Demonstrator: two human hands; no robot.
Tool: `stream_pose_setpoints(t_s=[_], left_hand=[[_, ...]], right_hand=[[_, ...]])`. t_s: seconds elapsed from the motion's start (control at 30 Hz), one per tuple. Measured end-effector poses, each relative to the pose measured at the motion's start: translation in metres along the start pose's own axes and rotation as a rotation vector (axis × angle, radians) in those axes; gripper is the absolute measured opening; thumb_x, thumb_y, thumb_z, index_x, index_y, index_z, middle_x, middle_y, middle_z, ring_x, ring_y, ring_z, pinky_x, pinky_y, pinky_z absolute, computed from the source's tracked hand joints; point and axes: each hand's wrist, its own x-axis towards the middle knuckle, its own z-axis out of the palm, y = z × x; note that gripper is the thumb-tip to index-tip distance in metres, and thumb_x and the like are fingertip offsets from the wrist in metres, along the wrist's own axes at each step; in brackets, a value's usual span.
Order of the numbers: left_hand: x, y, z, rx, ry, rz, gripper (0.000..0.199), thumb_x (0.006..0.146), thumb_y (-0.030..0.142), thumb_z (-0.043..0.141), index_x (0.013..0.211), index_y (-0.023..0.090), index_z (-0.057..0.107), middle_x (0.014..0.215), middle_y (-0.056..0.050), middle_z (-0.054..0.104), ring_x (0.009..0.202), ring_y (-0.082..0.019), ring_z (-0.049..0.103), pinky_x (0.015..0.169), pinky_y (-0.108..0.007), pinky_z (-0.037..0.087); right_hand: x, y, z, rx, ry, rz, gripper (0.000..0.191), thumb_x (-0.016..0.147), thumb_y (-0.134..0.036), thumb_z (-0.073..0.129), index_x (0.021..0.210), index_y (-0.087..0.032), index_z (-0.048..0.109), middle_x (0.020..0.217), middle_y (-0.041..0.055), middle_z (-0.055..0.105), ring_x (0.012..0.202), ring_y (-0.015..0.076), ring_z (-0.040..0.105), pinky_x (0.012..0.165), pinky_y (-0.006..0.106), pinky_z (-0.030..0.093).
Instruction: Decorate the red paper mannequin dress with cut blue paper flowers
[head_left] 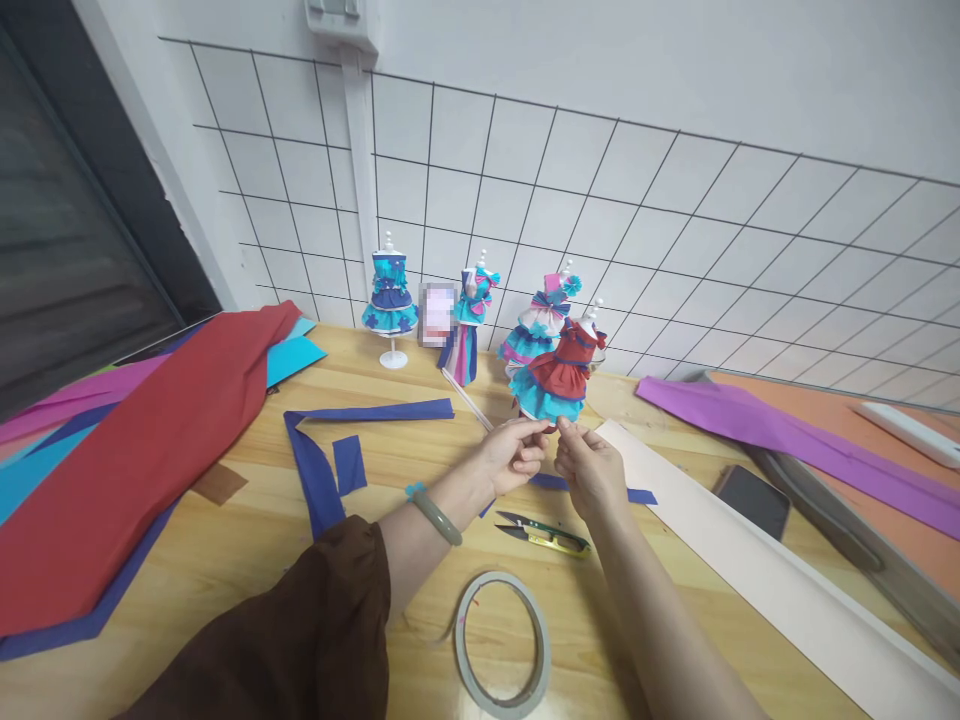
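Observation:
My left hand and my right hand meet at the front lower hem of a red and turquoise doll dress on a small white dress stand. Thumb and forefinger of each hand are pinched together there, with a sliver of dark red material showing between the fingertips. The fingers partly hide this edge. Under my hands lies a narrow navy strip. Thread snips with green and yellow handles rest just below, and a roll of tape lies nearer me.
Behind stand a blue tiered dress, a striped one and a pink-turquoise one. Red fabric covers other cloth at left. A navy strip, pale sheet, phone and purple cloth lie around.

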Motion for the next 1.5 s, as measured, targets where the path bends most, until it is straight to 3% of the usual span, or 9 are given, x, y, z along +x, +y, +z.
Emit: stream_pose_setpoints(t_s=[0.3, 0.67, 0.97, 1.23, 1.5], left_hand=[[-0.001, -0.001, 0.003, 0.096, 0.015, 0.073, 0.015, 0.07, 0.018, 0.063, 0.066, 0.012, 0.051, 0.054, 0.005, 0.043, 0.035, 0.002, 0.03, 0.03, -0.01, 0.015], [0.005, -0.01, 0.0, 0.265, 0.143, 0.229, 0.031, 0.061, 0.032, 0.072, 0.063, 0.013, 0.048, 0.052, 0.006, 0.045, 0.034, 0.001, 0.033, 0.031, -0.013, 0.015], [0.003, -0.004, 0.002, 0.252, 0.154, 0.2, 0.028, 0.061, 0.027, 0.072, 0.062, 0.012, 0.049, 0.052, 0.006, 0.043, 0.035, 0.001, 0.031, 0.032, -0.014, 0.014], [0.0, 0.001, 0.0, 0.202, 0.086, 0.144, 0.018, 0.067, 0.023, 0.066, 0.07, 0.01, 0.055, 0.058, 0.002, 0.048, 0.037, 0.001, 0.032, 0.033, -0.014, 0.015], [-0.001, -0.001, 0.003, 0.221, 0.079, 0.152, 0.022, 0.064, 0.025, 0.07, 0.065, 0.011, 0.053, 0.055, 0.003, 0.048, 0.038, -0.001, 0.038, 0.033, -0.014, 0.019]], right_hand=[[0.001, 0.003, -0.001, 0.108, -0.089, 0.068, 0.032, 0.06, -0.037, 0.075, 0.062, -0.016, 0.051, 0.044, -0.012, 0.03, 0.034, 0.0005, 0.017, 0.032, 0.016, 0.016], [0.0, 0.003, -0.001, 0.225, -0.118, 0.175, 0.036, 0.059, -0.034, 0.078, 0.061, -0.017, 0.046, 0.043, -0.0134, 0.028, 0.033, -0.0005, 0.016, 0.029, 0.012, 0.016], [0.0, -0.003, -0.004, 0.294, -0.205, 0.311, 0.033, 0.063, -0.032, 0.075, 0.065, -0.017, 0.045, 0.047, -0.0121, 0.033, 0.032, -0.0009, 0.02, 0.027, 0.01, 0.02], [0.004, -0.003, -0.011, 0.323, -0.197, 0.333, 0.032, 0.065, -0.031, 0.074, 0.065, -0.019, 0.044, 0.046, -0.0128, 0.03, 0.031, -0.0002, 0.019, 0.026, 0.01, 0.019], [0.001, -0.004, -0.01, 0.341, -0.242, 0.359, 0.033, 0.066, -0.034, 0.073, 0.067, -0.018, 0.045, 0.047, -0.0129, 0.029, 0.031, -0.0001, 0.019, 0.027, 0.009, 0.02]])
